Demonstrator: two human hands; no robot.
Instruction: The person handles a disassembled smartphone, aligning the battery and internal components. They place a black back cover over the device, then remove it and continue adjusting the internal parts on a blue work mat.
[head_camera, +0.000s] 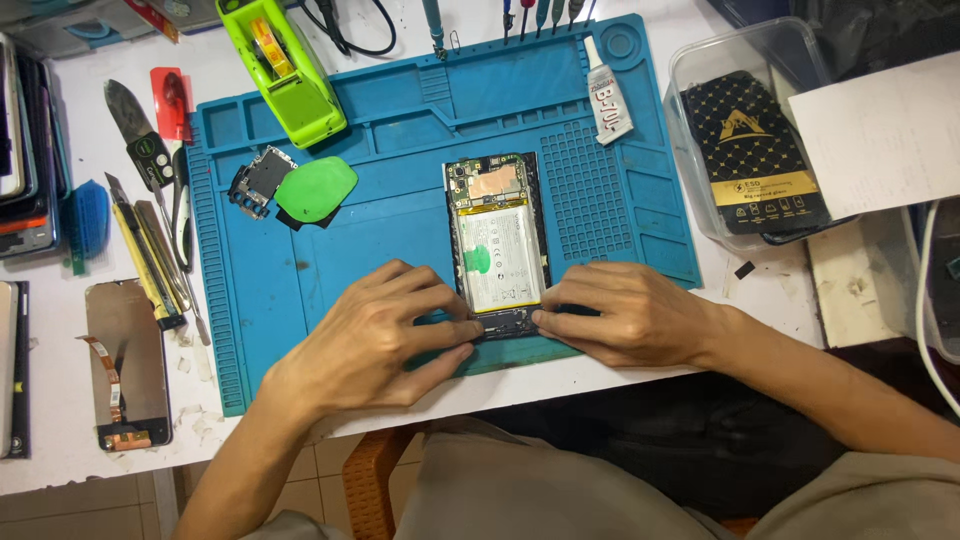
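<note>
At mid-frame on the blue mat (300, 290) the phone (497, 245) lies opened, back off and battery bare, while the left hand (385, 335) and right hand (625, 315) press fingertips on its lower edge, clasping nothing, reassembly seemingly left undone.

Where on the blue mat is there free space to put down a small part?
On the blue mat, the flat stretch between the green pick and the left hand is bare, as is the grid area right of the opened phone. The mat's top-left corner is crowded by the green tape dispenser.
</note>
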